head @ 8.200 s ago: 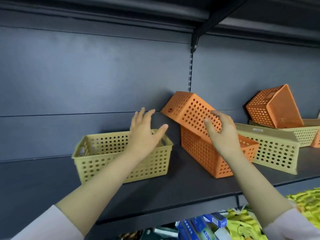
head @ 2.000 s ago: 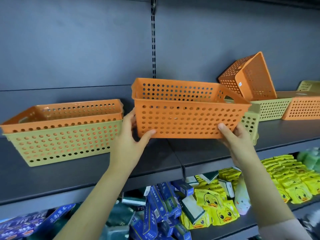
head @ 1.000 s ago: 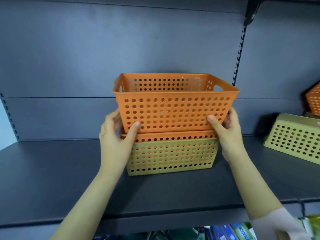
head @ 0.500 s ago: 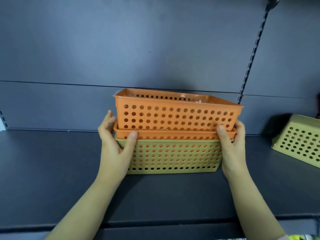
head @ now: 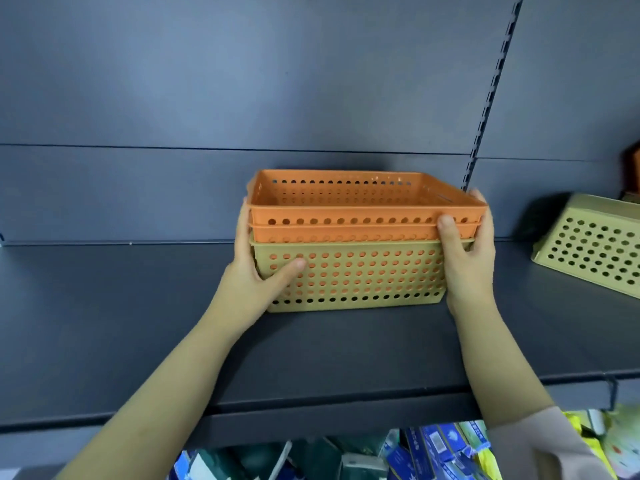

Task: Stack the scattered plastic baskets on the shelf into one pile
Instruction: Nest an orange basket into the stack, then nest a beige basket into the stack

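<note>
Now your left hand (head: 258, 277) and right hand (head: 465, 258) clasp both ends of the pile (head: 349, 271) on the shelf (head: 138, 323), top orange basket (head: 363, 206) seated, so next release and fetch the tipped green basket (head: 592, 244) at right.

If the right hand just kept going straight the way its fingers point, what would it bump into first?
The right hand points up and back along the end of the basket pile. Going on, it would probably meet the dark back panel of the shelf, near the slotted upright; depth is hard to judge.
</note>
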{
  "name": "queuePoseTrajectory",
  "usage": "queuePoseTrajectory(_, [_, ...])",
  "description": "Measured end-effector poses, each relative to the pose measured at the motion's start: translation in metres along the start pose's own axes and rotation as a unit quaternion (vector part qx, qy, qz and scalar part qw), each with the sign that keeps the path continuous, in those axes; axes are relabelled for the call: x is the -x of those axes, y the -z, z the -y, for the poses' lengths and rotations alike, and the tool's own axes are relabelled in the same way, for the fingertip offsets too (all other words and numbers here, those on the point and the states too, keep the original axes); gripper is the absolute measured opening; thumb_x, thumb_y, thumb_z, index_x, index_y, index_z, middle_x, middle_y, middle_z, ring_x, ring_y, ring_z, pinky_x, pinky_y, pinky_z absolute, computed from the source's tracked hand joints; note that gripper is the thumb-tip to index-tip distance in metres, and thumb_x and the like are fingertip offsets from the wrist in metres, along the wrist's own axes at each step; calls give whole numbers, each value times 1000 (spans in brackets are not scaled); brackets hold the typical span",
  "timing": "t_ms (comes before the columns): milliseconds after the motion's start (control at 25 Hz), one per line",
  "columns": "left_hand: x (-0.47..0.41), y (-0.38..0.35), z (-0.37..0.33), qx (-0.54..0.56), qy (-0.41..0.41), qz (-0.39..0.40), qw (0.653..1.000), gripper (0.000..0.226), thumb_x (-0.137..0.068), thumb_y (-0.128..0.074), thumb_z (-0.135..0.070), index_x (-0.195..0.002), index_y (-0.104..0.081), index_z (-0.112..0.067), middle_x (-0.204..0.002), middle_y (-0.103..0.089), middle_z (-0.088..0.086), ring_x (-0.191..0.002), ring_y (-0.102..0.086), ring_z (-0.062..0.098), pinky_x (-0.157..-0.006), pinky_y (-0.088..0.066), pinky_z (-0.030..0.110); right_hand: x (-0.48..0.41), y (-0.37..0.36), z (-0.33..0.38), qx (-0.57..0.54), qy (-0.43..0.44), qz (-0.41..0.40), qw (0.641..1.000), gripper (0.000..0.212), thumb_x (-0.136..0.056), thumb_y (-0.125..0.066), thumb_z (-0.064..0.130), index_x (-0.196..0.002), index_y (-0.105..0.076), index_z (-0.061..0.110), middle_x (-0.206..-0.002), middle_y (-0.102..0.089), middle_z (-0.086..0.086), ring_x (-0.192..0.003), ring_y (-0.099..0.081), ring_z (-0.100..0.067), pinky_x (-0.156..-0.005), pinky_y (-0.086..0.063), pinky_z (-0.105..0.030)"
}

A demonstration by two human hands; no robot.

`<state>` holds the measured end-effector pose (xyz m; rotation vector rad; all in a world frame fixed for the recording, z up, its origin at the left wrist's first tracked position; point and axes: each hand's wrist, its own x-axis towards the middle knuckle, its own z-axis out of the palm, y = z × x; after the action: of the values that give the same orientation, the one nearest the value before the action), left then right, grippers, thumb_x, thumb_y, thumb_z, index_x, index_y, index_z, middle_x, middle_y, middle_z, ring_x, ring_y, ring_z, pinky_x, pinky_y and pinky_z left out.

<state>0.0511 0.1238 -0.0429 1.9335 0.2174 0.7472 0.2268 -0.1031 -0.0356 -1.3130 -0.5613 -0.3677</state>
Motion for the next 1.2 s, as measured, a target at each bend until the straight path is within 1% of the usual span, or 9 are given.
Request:
queuePoseTrajectory(80, [-5,-7,5,-51,7,81,995,105,-85,-71,-41,-149,10,-54,-136,-56,-30,-125,-52,-6,-102,-42,23,-1,3,0,-30,-22,-73,997,62,-87,-70,40,-143,-47,26,-130,-64,6,-119,-61,-6,-101,-50,-30])
queuePoseTrajectory(160, [-8,-18,6,-125,13,108,986,92,-91,-65,-39,-153,2,-48,-139,-52,-24,-125,-49,-2,-107,-38,27,0,7,1,-44,-38,-124,991,61,-86,-71,40,-142,-50,28,-133,-63,9,-118,-61,-2,-101,-50,-29])
queuePoseTrajectory(280, [-2,-33,-2,-264,25,47,963,34,-96,-56,-37,-126,-60,-23,-112,-71,-6,-94,-64,13,-80,-48,28,9,22,4,-32,-68,-135,988,71,-87,-70,44,-149,-41,29,-146,-52,8,-126,-53,0,-110,-43,-33])
queuePoseTrajectory(360, [17,-44,-13,-371,9,-27,928,30,-96,-53,-41,-92,-69,-15,-87,-73,5,-74,-64,26,-59,-42,30,16,45,7,-6,-68,-136,988,70,-89,-67,44,-151,-37,28,-153,-45,2,-136,-44,-5,-116,-35,-37])
queuePoseTrajectory(440, [37,-61,-33,-430,-29,-67,900,36,-96,-50,-42,-85,-71,-15,-75,-70,6,-64,-59,30,-55,-38,30,20,77,12,44,-38,-144,988,64,-89,-64,43,-147,-42,26,-150,-48,-2,-136,-45,-4,-117,-34,-38])
queuePoseTrajectory(680, [29,-177,-82,-272,-119,60,953,45,-94,-51,-51,-133,-60,-30,-116,-73,-6,-94,-71,18,-81,-57,38,3,197,16,217,61,-188,956,66,-87,-59,53,-145,-45,24,-149,-49,5,-140,-40,-8,-117,-31,-42])
queuePoseTrajectory(880, [-4,-305,-111,-180,-146,109,967,47,-95,-55,-42,-139,-52,-27,-137,-60,-4,-122,-59,16,-98,-48,36,-44,310,1,422,108,-216,874,71,-89,-57,55,-148,-42,17,-160,-32,-11,-149,-23,-30,-118,-20,-47])
queuePoseTrajectory(1000, [-26,-384,-130,-162,-145,119,969,61,-95,-55,-45,-150,-35,-28,-158,-35,-2,-144,-34,16,-116,-30,37,-76,378,-15,481,103,-239,837,75,-89,-58,57,-149,-40,16,-160,-30,-14,-148,-24,-36,-114,-22,-50])
queuePoseTrajectory(1200, [-75,-476,-149,-38,-23,76,996,78,-91,-57,-52,-155,-15,-35,-167,-8,4,-152,-9,22,-120,-17,46,-101,425,-37,352,23,-129,927,80,-86,-54,62,-152,-28,26,-152,-39,-5,-140,-34,-22,-115,-29,-50])
